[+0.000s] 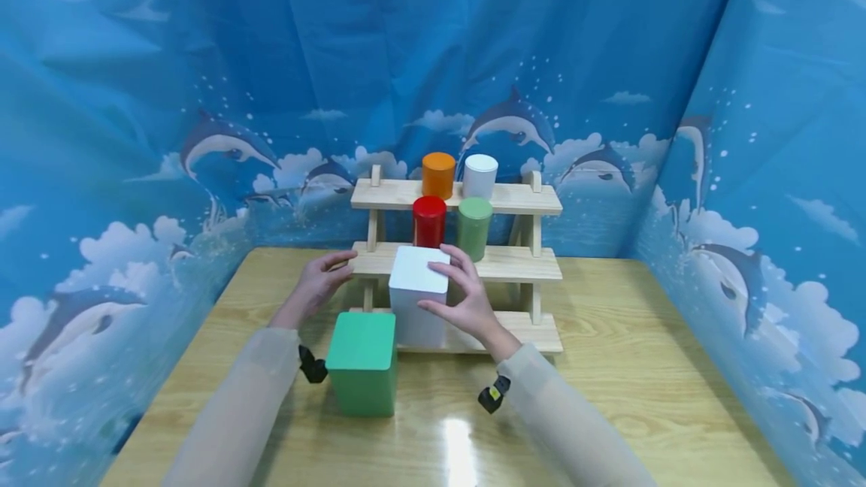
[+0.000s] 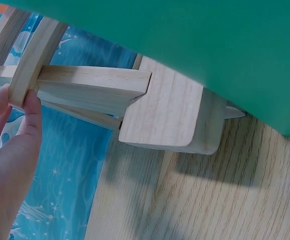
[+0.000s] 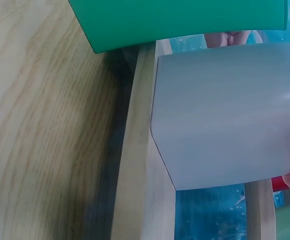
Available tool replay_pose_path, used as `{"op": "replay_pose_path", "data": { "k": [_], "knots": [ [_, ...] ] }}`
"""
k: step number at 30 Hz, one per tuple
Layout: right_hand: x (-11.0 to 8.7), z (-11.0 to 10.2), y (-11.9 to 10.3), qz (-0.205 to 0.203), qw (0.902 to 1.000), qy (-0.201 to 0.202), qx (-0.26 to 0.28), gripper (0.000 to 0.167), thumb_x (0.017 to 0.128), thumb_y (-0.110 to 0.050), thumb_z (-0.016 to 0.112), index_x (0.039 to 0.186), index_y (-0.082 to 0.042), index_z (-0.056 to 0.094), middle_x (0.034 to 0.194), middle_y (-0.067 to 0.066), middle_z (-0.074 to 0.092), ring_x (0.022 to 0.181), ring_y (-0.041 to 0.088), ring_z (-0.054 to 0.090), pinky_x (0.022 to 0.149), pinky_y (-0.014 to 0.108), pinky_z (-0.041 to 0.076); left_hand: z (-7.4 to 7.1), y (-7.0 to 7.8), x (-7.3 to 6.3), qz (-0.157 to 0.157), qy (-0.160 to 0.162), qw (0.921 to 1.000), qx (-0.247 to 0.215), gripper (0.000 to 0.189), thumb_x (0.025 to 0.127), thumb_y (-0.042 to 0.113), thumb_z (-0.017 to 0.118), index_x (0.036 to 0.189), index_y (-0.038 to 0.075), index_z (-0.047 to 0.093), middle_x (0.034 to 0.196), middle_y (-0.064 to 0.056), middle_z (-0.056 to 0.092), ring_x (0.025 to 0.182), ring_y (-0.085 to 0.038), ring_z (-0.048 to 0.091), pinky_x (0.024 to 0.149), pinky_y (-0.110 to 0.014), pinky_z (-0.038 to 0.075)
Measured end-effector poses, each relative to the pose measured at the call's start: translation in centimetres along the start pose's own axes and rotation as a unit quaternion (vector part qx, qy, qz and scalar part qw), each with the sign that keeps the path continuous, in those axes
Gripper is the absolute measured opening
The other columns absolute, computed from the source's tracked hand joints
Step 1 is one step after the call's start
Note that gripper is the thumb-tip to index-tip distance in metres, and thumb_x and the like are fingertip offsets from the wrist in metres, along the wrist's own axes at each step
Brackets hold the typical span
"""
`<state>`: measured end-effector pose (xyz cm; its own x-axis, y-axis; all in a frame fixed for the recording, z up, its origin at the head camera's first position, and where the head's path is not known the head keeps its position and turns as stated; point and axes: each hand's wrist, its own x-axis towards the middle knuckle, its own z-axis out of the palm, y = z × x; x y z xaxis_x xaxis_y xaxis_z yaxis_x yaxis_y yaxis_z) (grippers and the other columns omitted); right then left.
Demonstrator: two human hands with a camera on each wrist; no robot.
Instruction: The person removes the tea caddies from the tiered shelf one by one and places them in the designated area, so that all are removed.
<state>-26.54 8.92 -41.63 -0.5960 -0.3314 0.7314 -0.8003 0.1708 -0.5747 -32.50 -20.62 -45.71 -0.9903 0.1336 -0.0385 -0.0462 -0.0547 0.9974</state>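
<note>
My right hand [image 1: 468,297] grips the white box [image 1: 419,299] near its top, thumb on the near side and fingers across the upper edge. The box stands upright on the bottom board of a three-tier wooden shelf [image 1: 507,265]; the right wrist view shows its lower end against that board [image 3: 134,150]. At the shelf's left end, my left hand [image 1: 321,280] pinches the tip of the middle board [image 2: 27,75] between thumb and fingers. Just left of the white box, a green box [image 1: 361,367] sits on the table in front of the shelf.
On the top board stand an orange cylinder [image 1: 438,175] and a white cylinder [image 1: 480,176]. A red cylinder [image 1: 429,222] and a light green cylinder [image 1: 475,228] stand on the middle board. A blue dolphin-print curtain [image 1: 379,36] surrounds the wooden table [image 1: 609,397] behind and at the sides.
</note>
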Motion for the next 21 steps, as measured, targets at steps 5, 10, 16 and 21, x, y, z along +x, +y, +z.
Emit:
{"op": "replay_pose_path", "data": {
  "k": [5, 10, 16, 21],
  "knots": [
    [-0.17, 0.02, 0.04, -0.019, 0.9996, 0.018, -0.009, 0.054, 0.064, 0.005, 0.082, 0.113, 0.007, 0.059, 0.133, 0.029, 0.039, 0.122, 0.043, 0.037, 0.101, 0.051, 0.037, -0.10, -0.17, 0.20, -0.004, 0.001, 1.0000, 0.002, 0.047, 0.095, 0.011, 0.054, 0.138, -0.001, 0.040, 0.144, -0.014, 0.033, 0.121, -0.019, 0.044, 0.103, -0.037, 0.038],
    [-0.22, -0.15, 0.07, -0.031, 0.9991, 0.028, -0.009, 0.054, 0.065, 0.006, 0.081, 0.114, 0.008, 0.059, 0.133, 0.024, 0.044, 0.122, 0.042, 0.039, 0.102, 0.048, 0.037, 0.02, -0.03, 0.18, -0.005, 0.006, 1.0000, -0.001, 0.046, 0.096, 0.011, 0.053, 0.138, -0.001, 0.040, 0.144, -0.014, 0.034, 0.121, -0.018, 0.044, 0.102, -0.035, 0.039],
    [-0.43, -0.31, -0.01, -0.049, 0.9981, 0.036, -0.007, 0.056, 0.061, 0.008, 0.082, 0.112, 0.009, 0.059, 0.127, 0.030, 0.046, 0.119, 0.042, 0.041, 0.101, 0.051, 0.037, 0.18, 0.24, 0.07, -0.003, 0.007, 1.0000, -0.005, 0.045, 0.095, 0.010, 0.053, 0.137, -0.002, 0.041, 0.144, -0.015, 0.034, 0.118, -0.016, 0.047, 0.101, -0.034, 0.040],
    [-0.68, -0.41, -0.17, -0.063, 0.9972, 0.041, -0.002, 0.056, 0.060, 0.008, 0.082, 0.112, 0.008, 0.059, 0.126, 0.031, 0.046, 0.117, 0.043, 0.042, 0.101, 0.050, 0.038, 0.08, 0.36, -0.12, -0.008, 0.004, 0.9999, -0.006, 0.044, 0.095, 0.009, 0.052, 0.137, -0.002, 0.041, 0.144, -0.015, 0.034, 0.110, -0.011, 0.050, 0.100, -0.032, 0.041]
  ]
}}
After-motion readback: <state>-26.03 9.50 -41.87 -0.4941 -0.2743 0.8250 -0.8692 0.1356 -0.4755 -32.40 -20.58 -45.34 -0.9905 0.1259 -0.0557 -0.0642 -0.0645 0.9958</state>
